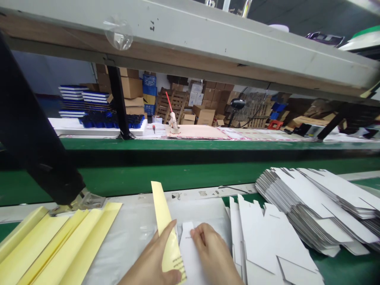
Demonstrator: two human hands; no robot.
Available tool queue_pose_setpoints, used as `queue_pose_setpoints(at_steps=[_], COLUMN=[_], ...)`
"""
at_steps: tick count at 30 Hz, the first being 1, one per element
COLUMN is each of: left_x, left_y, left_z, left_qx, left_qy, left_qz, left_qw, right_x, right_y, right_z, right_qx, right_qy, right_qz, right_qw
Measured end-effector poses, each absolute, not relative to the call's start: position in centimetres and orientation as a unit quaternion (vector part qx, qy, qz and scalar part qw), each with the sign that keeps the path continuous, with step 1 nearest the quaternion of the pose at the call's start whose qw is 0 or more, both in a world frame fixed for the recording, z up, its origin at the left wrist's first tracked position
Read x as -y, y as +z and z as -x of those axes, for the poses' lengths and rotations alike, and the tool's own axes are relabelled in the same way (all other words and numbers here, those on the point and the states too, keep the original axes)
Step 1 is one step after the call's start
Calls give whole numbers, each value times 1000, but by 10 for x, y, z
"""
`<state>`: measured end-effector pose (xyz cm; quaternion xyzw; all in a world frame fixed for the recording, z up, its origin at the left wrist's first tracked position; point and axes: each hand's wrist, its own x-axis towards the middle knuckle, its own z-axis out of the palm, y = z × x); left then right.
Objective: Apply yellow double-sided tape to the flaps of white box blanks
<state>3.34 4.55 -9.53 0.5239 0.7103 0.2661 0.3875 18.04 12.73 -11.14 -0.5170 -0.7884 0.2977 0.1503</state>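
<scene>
My left hand (162, 259) is closed round a long yellow paper strip (163, 206), which stands tilted and carries lines of dark print near its lower end. Just to the right, my right hand (212, 251) pinches the edge of a white cardboard piece (190, 259) between thumb and fingers. The strip and the cardboard are side by side, close together; their lower ends run out of view. Beneath both hands lies clear plastic sheeting (127, 233).
Folded yellow strips (74, 241) lie at the left. Flat white die-cut boxes (267, 233) are beside my right hand, with thicker stacks (311, 209) behind. A dark slanted post (38, 130) stands at left, a shelf beam (190, 35) crosses above, and a green conveyor (178, 174) runs behind.
</scene>
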Motion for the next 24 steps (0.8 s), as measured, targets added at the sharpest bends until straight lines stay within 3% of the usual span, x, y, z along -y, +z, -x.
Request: queue_pose_setpoints(at_steps=[8,13,19,24], left_x=[-45,-45,-42,-37], left_y=[-101,-102,-100,-82], left_z=[-29,-31,-27,-12], left_qx=[-696,-697,-683,-661], left_qy=[273,291,323,363], left_qz=[-535,-528,-508,-495], left_qw=[393,387,415,432], right_x=[-125,-123,-121,-106], right_y=[-107,-101,-96,-90], right_z=[-182,-175,-179,-182], right_qx=[780,810,813,803], right_qy=[288,230,256,245], right_qz=[532,533,516,543], right_qw=[158,80,82,28])
